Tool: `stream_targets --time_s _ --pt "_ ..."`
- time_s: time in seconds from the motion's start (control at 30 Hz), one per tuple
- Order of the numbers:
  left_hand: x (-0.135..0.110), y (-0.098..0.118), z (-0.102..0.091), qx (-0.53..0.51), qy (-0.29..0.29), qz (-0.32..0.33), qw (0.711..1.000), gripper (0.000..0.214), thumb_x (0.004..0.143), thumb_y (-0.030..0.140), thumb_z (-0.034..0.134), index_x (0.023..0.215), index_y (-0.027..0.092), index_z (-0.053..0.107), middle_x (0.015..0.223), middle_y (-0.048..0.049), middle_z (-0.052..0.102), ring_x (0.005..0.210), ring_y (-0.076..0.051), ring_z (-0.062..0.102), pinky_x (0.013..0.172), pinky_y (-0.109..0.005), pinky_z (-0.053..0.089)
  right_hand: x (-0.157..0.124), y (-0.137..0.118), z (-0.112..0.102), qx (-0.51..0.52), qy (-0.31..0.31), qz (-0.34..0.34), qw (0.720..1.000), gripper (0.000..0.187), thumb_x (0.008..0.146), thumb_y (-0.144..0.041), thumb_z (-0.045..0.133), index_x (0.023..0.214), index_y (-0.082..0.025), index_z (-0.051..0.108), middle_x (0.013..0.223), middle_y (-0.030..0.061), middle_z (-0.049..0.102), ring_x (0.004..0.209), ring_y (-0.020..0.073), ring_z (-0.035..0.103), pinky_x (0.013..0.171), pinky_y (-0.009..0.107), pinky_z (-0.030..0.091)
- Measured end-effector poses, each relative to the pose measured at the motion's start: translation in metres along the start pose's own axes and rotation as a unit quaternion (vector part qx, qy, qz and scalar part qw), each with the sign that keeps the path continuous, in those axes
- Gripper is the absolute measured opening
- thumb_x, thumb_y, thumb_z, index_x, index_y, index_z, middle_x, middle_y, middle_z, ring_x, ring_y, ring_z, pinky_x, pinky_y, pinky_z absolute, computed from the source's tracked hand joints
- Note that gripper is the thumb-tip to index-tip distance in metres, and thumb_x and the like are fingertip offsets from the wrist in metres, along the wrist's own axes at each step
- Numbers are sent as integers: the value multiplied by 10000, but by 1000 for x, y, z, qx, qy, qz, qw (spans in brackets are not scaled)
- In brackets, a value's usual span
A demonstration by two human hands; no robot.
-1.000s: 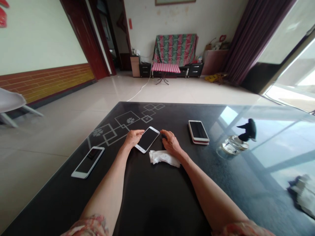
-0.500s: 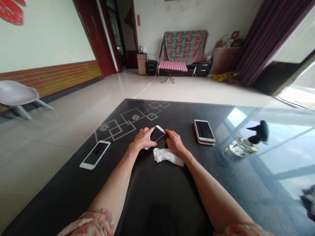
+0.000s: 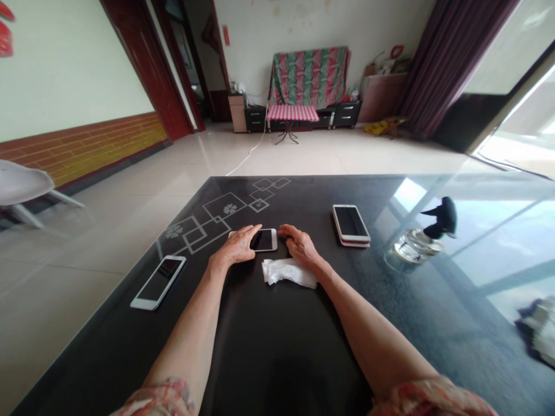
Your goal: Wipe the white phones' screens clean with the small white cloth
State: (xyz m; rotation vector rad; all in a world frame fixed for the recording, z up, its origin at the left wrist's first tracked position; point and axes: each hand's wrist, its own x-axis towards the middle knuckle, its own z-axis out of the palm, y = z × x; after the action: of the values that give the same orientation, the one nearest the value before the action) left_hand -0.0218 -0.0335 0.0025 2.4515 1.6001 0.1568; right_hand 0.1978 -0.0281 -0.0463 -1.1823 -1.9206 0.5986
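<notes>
A white-framed smartphone (image 3: 265, 240) lies level and sideways on the dark table, its black screen up. Across its left half lies my left hand (image 3: 235, 247), with fingers along the far edge and thumb at the near edge, gripping it. My right hand (image 3: 302, 245) rests just beyond the phone's right end, a small gap between them, its fingers loosely bent and holding nothing. A folded white tissue (image 3: 287, 273) sits on the table beside my right wrist, below the phone.
Another white phone (image 3: 159, 283) lies at the table's left edge. Stacked phones (image 3: 351, 224) are to the right, with a clear spray bottle (image 3: 416, 245) with a black nozzle beyond. A crumpled whitish cloth (image 3: 544, 329) shows at the far right. The black table (image 3: 277, 358) reflects the window.
The phone has turned from a slant to lying sideways. My right hand has let go of its corner, while my left hand still grips it. The view has shifted slightly.
</notes>
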Motion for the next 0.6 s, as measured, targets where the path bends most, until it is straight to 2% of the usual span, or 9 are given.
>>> stream_targets --time_s 0.1,0.2,0.3,0.37,0.47,0.53,0.6 --pt "1 4 4 11 1 30 999 844 632 58 495 1441 224 319 1500 -69 353 1391 -246 289 1113 -425 285 -1 -2 2 -89 -14 -18 996 598 674 -63 408 1253 -159 525 1220 109 621 1125 249 562 981 429 395" --pt "4 8 8 33 83 18 996 768 666 33 477 1405 224 395 1493 -64 361 1374 -259 311 1092 -425 320 -1 -2 3 -120 -17 -17 992 607 674 -70 416 1270 -140 510 1212 136 611 1122 272 555 970 450 396" --pt "6 6 10 19 180 -86 980 612 746 119 513 1356 156 472 1329 -144 529 1213 -279 502 1009 -384 417 0 1 5 -98 7 -12 995 586 659 -49 410 1223 -147 540 1163 108 643 1096 238 568 972 398 412" --pt "8 3 10 -10 196 -169 966 534 760 175 541 1291 126 542 1132 -167 644 1074 -304 594 945 -401 458 0 2 5 -88 18 -11 996 587 649 -36 407 1207 -153 550 1131 88 662 1086 224 571 973 377 419" --pt "11 3 12 -144 203 -226 942 446 702 120 573 1140 129 661 966 -144 711 1035 -316 620 967 -401 433 1 1 4 -99 12 -14 995 574 653 -37 409 1193 -148 570 1112 95 660 1060 227 578 963 374 428" --pt "14 7 16 -270 224 -239 906 416 632 55 593 1016 153 723 917 -110 731 1051 -296 621 997 -355 407 0 -1 2 -107 1 -13 994 563 657 -40 411 1182 -142 587 1105 109 654 1038 231 587 958 378 433" --pt "19 13 21 -353 240 -252 868 400 585 23 607 927 174 748 866 -80 740 1023 -272 637 974 -315 421 1 -3 0 -97 -5 -8 995 560 658 -42 411 1175 -146 600 1102 106 657 1033 229 593 962 375 435"
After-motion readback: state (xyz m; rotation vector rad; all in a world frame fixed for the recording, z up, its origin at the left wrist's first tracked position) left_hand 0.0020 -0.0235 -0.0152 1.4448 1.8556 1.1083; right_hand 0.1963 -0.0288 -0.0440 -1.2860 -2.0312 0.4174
